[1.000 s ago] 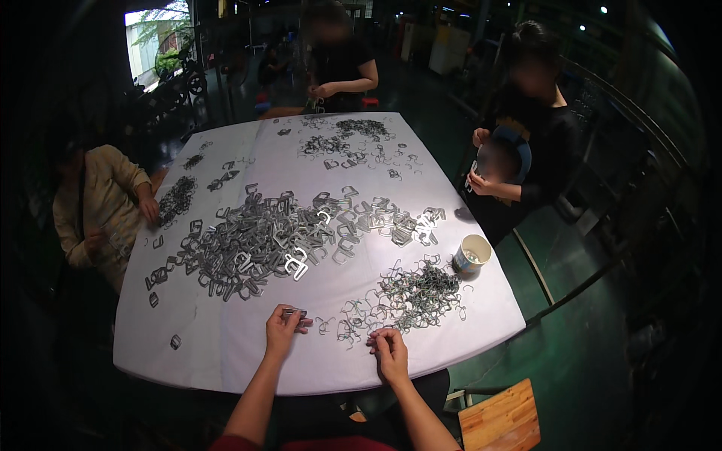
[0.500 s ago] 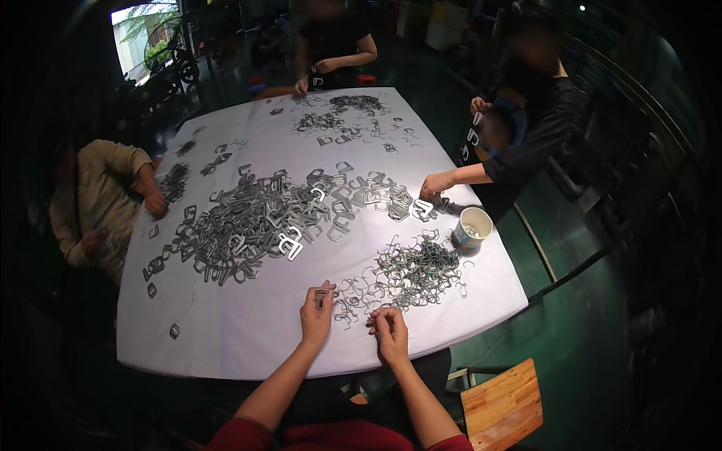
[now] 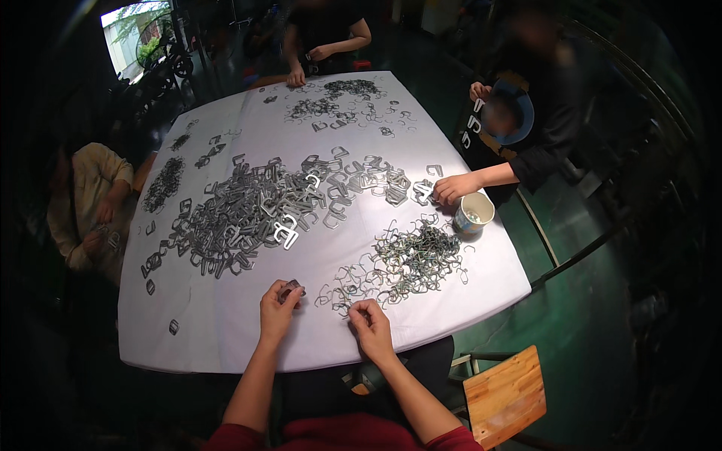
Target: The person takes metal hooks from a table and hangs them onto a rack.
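My left hand (image 3: 277, 314) is closed around a grey metal buckle-like piece (image 3: 289, 290), just above the white tabletop near its front edge. To its right, my right hand (image 3: 373, 331) has its thumb and fingers pressed together at the near edge of a heap of thin bent wire clips (image 3: 417, 259). Whatever it may hold is too small to make out. Farther off, a large mound of flat grey metal buckles (image 3: 248, 214) covers the middle of the table, with a thinner band of them trailing right.
A paper cup (image 3: 474, 213) stands at the table's right side, beside a co-worker's hand (image 3: 457, 186). Other people sit at the left and far sides, by smaller heaps of parts (image 3: 350, 89). A wooden stool (image 3: 505, 397) is at the lower right.
My left hand has moved left, away from the wire clips, carrying the buckle. My right hand has shifted slightly left. The co-worker's hand on the right has moved toward the cup.
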`<state>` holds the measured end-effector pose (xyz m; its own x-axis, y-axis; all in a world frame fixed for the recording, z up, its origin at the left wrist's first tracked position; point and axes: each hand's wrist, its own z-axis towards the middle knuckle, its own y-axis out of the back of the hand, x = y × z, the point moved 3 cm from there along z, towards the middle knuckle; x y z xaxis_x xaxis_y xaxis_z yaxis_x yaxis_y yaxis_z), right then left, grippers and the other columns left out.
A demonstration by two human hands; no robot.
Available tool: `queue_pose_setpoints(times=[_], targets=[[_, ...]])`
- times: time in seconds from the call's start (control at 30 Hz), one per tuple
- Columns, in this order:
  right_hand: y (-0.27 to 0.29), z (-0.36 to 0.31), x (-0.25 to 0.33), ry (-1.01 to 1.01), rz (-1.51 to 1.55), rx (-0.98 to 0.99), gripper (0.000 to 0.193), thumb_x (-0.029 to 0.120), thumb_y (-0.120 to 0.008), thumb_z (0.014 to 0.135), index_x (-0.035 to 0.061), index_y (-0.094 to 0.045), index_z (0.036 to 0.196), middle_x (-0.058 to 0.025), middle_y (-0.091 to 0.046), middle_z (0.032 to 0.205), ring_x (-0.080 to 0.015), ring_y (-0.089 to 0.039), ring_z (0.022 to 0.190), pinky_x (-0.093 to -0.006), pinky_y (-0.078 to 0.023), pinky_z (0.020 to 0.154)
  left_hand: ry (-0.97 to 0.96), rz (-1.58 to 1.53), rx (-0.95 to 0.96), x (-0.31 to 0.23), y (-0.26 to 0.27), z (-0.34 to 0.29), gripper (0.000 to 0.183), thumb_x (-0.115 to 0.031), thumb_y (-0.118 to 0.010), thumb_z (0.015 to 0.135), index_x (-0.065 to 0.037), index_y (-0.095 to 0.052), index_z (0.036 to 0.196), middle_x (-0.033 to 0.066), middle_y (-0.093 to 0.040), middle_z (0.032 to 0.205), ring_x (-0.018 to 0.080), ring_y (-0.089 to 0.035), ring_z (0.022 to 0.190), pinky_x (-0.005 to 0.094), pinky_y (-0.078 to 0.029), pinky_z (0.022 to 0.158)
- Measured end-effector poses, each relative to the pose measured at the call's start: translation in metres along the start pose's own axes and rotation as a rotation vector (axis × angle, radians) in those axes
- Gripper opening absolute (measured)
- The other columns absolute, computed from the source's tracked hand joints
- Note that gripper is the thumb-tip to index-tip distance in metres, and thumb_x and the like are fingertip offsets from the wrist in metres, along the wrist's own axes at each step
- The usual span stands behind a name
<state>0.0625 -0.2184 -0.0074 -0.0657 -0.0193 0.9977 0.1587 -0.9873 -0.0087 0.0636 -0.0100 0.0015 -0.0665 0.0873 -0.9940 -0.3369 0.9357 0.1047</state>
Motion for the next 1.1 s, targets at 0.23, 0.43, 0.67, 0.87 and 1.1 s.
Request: queue_pose_setpoints(times=[0.23,0.43,0.67,0.87,1.1], targets=[[-0.026,0.004,0.037,-0.219,0.296,0.073,0.012,0.014,-0.058,0.09,0.0023,-0.056,0.095,-0.003,-0.061,0.079,-0.0049,-0.054,0.064,-0.0168,-0.039,0.05,0.075,-0.052,0.15,-0.035,-0.005,-0.032,0.013,-0.007,-0.058,0.087,0.0,-0.055,0.098,0.003,-0.06,0.081,0.0081,-0.056,0.069,0.0226,-0.048,0.064],[-0.031,0.006,0.062,-0.224,0.232,0.086,0.014,0.012,-0.059,0.09,-0.0003,-0.057,0.095,-0.0032,-0.059,0.079,-0.0048,-0.052,0.064,-0.0166,-0.038,0.051,-0.074,0.059,0.108,-0.052,-0.013,-0.046,0.027,-0.004,-0.059,0.085,-0.001,-0.052,0.11,0.01,-0.067,0.086,0.0136,-0.065,0.076,0.0257,-0.051,0.068],[-0.031,0.008,0.057,-0.129,0.274,0.006,0.011,0.01,-0.059,0.089,-0.0003,-0.056,0.094,-0.0034,-0.059,0.08,-0.0057,-0.053,0.065,-0.0182,-0.04,0.051,-0.207,0.238,0.225,-0.053,-0.021,-0.05,0.043,-0.005,-0.061,0.083,-0.004,-0.047,0.123,0.0139,-0.065,0.099,0.0205,-0.066,0.087,0.0294,-0.051,0.075],[-0.006,0.004,0.068,0.116,0.154,-0.133,0.008,0.008,-0.058,0.089,0.0002,-0.056,0.092,-0.0029,-0.058,0.077,-0.0061,-0.054,0.065,-0.0184,-0.041,0.052,-0.555,0.547,0.353,-0.034,0.006,0.024,0.05,-0.024,-0.068,0.079,-0.006,-0.05,0.123,0.0111,-0.059,0.113,0.0275,-0.053,0.107,0.0388,-0.043,0.091],[0.005,-0.001,0.07,0.121,0.116,-0.168,0.005,0.005,-0.058,0.088,0.0004,-0.056,0.089,-0.0029,-0.057,0.076,-0.0062,-0.053,0.063,-0.0183,-0.041,0.052,-0.535,1.225,0.034,-0.006,0.013,0.13,0.043,-0.018,-0.071,0.074,-0.004,-0.059,0.113,0.0124,-0.053,0.121,0.0309,-0.046,0.111,0.0381,-0.044,0.09]])
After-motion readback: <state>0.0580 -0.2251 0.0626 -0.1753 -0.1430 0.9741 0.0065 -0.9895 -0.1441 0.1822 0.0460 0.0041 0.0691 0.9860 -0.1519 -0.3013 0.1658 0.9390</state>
